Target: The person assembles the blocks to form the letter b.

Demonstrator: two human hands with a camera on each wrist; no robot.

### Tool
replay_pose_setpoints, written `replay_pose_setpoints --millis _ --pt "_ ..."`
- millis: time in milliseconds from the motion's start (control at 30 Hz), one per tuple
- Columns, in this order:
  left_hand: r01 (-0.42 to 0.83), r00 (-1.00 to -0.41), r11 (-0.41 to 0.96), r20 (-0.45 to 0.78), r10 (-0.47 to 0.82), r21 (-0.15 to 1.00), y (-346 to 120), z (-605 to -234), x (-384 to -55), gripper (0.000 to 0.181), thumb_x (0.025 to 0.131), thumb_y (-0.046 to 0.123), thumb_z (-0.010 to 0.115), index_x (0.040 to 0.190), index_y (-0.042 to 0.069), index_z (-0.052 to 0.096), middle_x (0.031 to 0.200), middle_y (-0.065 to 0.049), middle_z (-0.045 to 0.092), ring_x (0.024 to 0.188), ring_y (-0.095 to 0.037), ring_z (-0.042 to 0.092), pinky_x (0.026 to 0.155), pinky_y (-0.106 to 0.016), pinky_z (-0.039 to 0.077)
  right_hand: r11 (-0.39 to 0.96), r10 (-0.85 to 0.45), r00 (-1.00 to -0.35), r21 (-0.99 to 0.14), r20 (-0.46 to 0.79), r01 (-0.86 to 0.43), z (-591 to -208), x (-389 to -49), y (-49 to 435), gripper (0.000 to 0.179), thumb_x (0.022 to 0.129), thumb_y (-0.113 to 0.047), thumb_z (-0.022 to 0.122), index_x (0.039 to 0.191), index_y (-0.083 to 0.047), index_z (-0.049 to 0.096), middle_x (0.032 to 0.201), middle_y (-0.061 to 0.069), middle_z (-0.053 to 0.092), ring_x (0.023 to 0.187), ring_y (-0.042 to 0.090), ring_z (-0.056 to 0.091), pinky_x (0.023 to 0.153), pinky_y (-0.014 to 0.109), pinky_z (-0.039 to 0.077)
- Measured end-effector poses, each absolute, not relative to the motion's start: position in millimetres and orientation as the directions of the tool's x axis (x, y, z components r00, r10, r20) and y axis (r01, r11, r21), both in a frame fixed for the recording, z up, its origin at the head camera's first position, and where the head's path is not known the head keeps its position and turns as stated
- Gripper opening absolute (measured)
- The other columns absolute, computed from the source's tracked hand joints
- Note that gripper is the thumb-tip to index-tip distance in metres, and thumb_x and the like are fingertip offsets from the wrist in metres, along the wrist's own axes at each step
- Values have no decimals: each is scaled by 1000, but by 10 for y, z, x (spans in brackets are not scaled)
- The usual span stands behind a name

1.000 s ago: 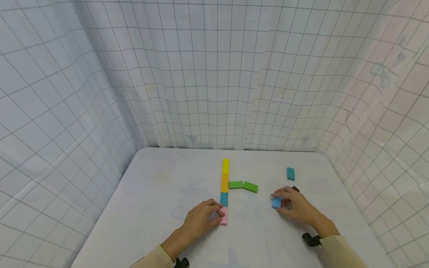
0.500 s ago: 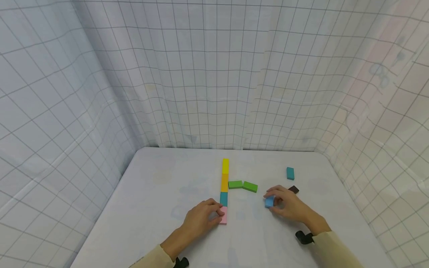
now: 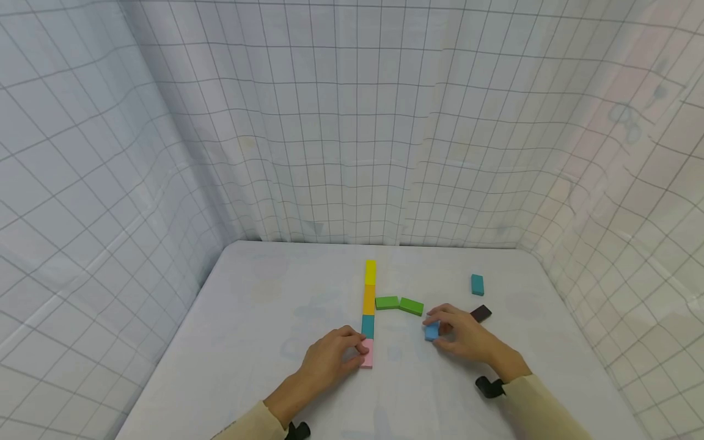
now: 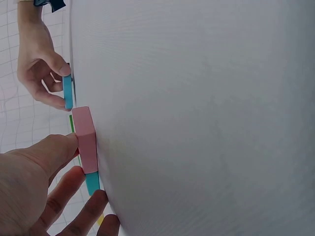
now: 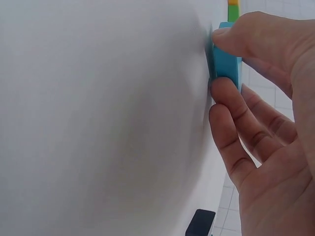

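Note:
A column of flat blocks lies on the table: yellow (image 3: 371, 272), orange (image 3: 369, 300), teal (image 3: 368, 327) and pink (image 3: 368, 359). My left hand (image 3: 332, 360) holds the pink block at the near end; in the left wrist view the thumb lies along the pink block (image 4: 85, 142). Two green blocks (image 3: 387, 303) extend right from the orange one, the second (image 3: 411, 306) slightly angled. Right of them, my right hand (image 3: 462, 335) pinches a light blue block (image 3: 431, 331) between thumb and fingers. In the right wrist view this blue block (image 5: 226, 61) is close over the table.
A dark brown block (image 3: 481, 313) lies just behind the right hand, partly covered by it in the head view. Farther back is another teal block (image 3: 477, 285). White gridded curtains (image 3: 352, 134) enclose the table's back and sides.
The right hand has slid left with the blue block, towards the green blocks, uncovering more of the dark brown block. The left hand stays on the pink block.

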State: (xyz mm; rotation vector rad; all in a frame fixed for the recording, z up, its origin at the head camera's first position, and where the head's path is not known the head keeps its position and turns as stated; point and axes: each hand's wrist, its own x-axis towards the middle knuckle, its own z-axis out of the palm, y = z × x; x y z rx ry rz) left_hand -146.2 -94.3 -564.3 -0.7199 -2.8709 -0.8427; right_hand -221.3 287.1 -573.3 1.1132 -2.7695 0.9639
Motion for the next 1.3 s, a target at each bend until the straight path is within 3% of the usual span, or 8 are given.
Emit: replay_pose_setpoints --millis 467,900,1300 --pt "446 -891 732 177 418 516 -939 -5603 -1445 10 102 19 93 110 25 90 129 6 81 121 -22 79 94 -42 69 580 -614 -769 -560 178 -592 -5733 -2241 2798 38 98 -2 91 132 -16 83 149 13 71 101 9 68 88 26 62" --pt "441 -894 744 168 416 502 -934 -5611 -1472 10 102 19 92 110 24 91 130 5 82 121 -21 79 96 -42 69 612 -600 -785 -542 155 -575 -5727 -2242 2779 36 101 -7 89 135 -19 83 166 15 61 105 7 72 95 29 62" --pt "459 -886 737 194 421 496 -948 -5628 -1452 10 102 20 93 110 26 91 129 6 82 120 -22 79 92 -41 69 612 -610 -781 -545 136 -573 -5715 -2236 2763 37 100 -6 90 134 -19 84 162 12 65 105 3 71 94 27 61"
